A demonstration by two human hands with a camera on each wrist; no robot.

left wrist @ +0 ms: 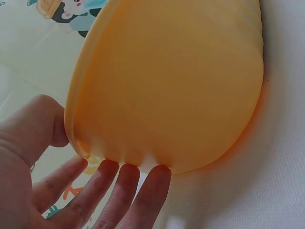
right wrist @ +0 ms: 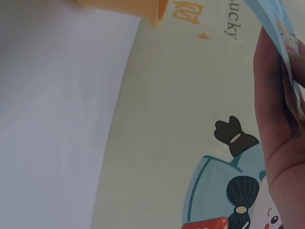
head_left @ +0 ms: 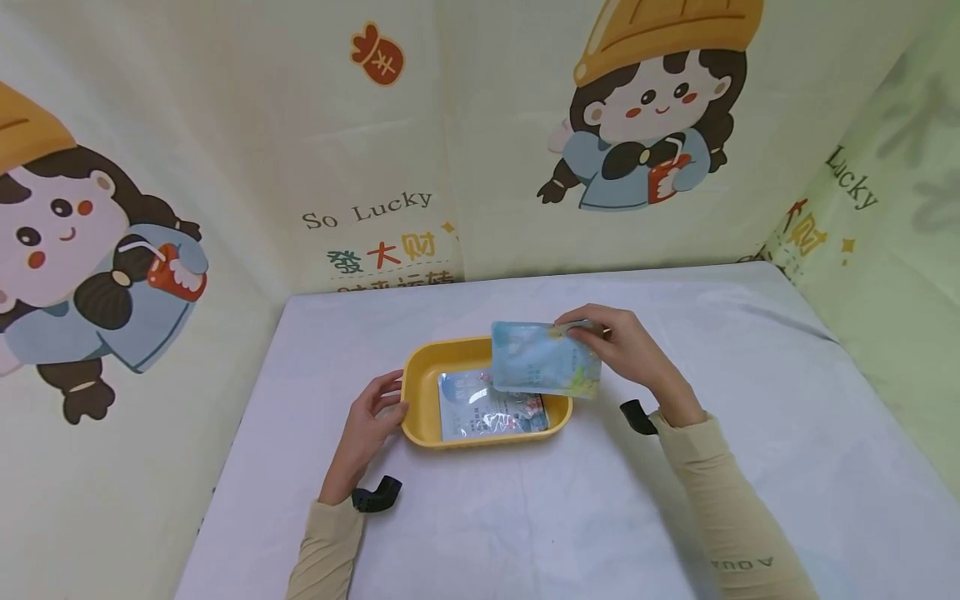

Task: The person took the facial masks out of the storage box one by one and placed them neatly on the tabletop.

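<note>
In the head view my right hand [head_left: 618, 337] pinches the upper right corner of a light blue flat sachet [head_left: 532, 358], thumb in front. The sachet is held over the right part of a yellow plastic tray [head_left: 422, 417]. A silvery white and blue printed sachet [head_left: 480, 408] lies in the tray, its upper right part hidden behind the held one. My left hand [head_left: 375, 408] touches the tray's left end. The left wrist view shows its fingertips [left wrist: 159, 174] against the tray's outer wall and its thumb by the rim. The right wrist view catches only the blue sachet's edge [right wrist: 271, 21].
The tray stands on a table with a white cloth [head_left: 600, 517]. Behind and beside the table hangs a cream curtain [head_left: 495, 225] printed with cartoon figures and lettering. Black wrist devices [head_left: 377, 494] sit at both sleeve cuffs.
</note>
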